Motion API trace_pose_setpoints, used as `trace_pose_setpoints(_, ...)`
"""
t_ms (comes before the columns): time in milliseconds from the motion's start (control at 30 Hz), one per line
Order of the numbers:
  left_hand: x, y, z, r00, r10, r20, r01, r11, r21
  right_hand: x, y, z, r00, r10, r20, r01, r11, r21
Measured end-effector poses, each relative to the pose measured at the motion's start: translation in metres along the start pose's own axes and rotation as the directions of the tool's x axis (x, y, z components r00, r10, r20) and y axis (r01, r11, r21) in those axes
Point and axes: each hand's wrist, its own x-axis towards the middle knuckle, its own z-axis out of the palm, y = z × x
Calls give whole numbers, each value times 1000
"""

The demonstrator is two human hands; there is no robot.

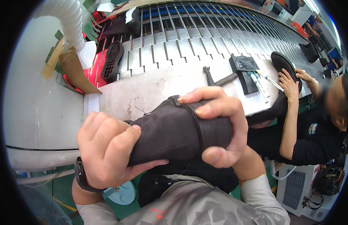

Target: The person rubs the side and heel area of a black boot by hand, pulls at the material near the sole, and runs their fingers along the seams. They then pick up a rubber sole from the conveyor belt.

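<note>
A dark brown boot upper (164, 131) lies on its side in the air between my two hands, close to my body. My left hand (106, 148) is closed on its left end, thumb pressed on the top face and fingers curled. My right hand (226, 123) wraps round the rounded right end, with fingertips over the raised seam and the thumb below. A wristwatch (83, 174) is on my left wrist. Beyond the boot upper, a hammer (224, 79) rests on the pale worktable (151, 88).
Black blocks (244, 64) and several pen-like sticks (259, 84) lie right of the hammer. A black sole (113, 59) sits at the left by the metal roller conveyor (174, 47). To the right, a co-worker's hands (290, 85) hold a dark sole (282, 62). A white duct (74, 22) hangs at upper left.
</note>
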Motion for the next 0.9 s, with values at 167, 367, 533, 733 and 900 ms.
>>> trace_pose_setpoints(167,-16,11,0,993,107,39,-108,994,10,-25,-17,3,1000,-18,1,18,998,-64)
trace_pose_setpoints(367,-27,24,2,982,178,64,-178,984,-1,-39,-37,5,999,21,51,-13,989,-146)
trace_pose_setpoints(533,-19,22,5,987,162,-10,-161,987,18,-46,-36,11,1000,-7,29,12,985,-171)
trace_pose_setpoints(733,5,-6,20,994,103,-27,-97,978,183,-46,-24,30,970,-79,-231,4,951,-308)
trace_pose_setpoints(900,21,-22,30,954,285,-95,-280,958,67,-52,-29,26,961,-106,-255,5,930,-368)
